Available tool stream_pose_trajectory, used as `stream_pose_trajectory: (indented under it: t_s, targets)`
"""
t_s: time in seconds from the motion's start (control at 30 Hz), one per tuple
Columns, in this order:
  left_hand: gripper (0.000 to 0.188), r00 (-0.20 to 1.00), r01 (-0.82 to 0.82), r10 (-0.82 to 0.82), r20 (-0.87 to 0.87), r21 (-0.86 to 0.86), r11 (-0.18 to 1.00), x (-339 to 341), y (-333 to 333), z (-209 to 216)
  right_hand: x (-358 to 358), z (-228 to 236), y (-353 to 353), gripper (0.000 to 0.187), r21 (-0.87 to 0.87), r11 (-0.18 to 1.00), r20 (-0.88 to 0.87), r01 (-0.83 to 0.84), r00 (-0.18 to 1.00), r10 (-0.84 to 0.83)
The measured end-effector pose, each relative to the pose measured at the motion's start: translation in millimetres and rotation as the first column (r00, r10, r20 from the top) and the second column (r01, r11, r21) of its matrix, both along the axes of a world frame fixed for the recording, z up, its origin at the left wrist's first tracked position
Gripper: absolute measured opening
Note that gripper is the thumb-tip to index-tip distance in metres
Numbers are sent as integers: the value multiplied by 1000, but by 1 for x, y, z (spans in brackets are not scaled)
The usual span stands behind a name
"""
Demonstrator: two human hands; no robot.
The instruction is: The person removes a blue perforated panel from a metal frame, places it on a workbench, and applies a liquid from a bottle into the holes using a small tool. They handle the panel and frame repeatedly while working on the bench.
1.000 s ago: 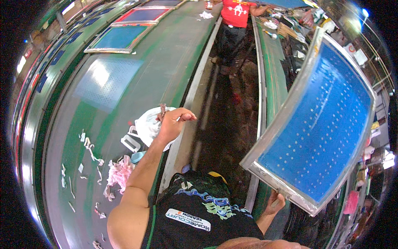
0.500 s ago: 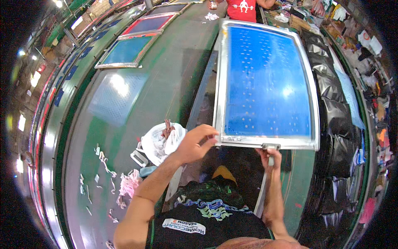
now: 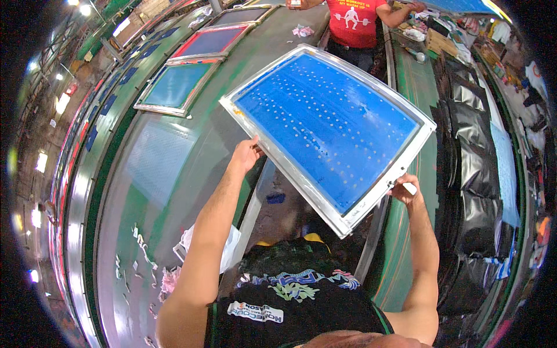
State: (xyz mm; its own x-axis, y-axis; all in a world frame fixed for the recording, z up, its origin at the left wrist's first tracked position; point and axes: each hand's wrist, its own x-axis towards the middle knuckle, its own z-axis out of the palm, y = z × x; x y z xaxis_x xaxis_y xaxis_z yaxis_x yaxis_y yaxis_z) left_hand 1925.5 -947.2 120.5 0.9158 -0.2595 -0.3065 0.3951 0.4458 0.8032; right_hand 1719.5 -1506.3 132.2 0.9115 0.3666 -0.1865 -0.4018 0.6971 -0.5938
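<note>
A large screen printing frame point(image 3: 325, 133), with pale metal sides and blue mesh dotted with light spots, is held tilted across the gap between two long green tables. At its left side, the fingers of my left hand point(image 3: 247, 155) are closed on the rim. My right hand point(image 3: 408, 191) grips the frame near its lower right edge, beside a small white handle point(image 3: 410, 188). The fingers under the frame are partly hidden.
Other framed screens point(image 3: 176, 87) lie on the left table point(image 3: 214, 156), with a pale dotted rectangle point(image 3: 161, 162) nearer. A white plastic bag point(image 3: 231, 249) and pink rag point(image 3: 170, 281) sit by my left arm. Black sheets point(image 3: 478, 174) line the right; a person in red point(image 3: 352, 37) stands ahead.
The frame has turned counterclockwise and shifted left. My left hand has moved forward from its near corner to its left side. More of the person in red now shows.
</note>
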Motion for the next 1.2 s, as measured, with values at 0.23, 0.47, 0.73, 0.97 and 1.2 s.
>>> stream_pose_trajectory:
  t_s: [0.23,0.47,0.73,0.97,1.2]
  targets:
    - [29,990,-106,110,85,-44,993,45,-58,-29,136,-5,-93,16,-124,986,-54,116,991,-123]
    - [28,967,-240,249,55,-133,962,76,-120,-40,191,-39,-152,26,-245,886,-100,394,898,-427]
    - [35,936,-341,325,-136,-111,934,68,-157,-27,162,-65,-147,44,24,780,-93,626,778,-622]
    - [41,960,-265,250,-125,-119,957,38,-185,-45,105,-58,-169,66,-139,884,-52,447,888,-457]
    - [42,934,-301,286,-212,-42,953,23,-193,-79,34,-43,-155,93,64,874,179,482,856,-485]
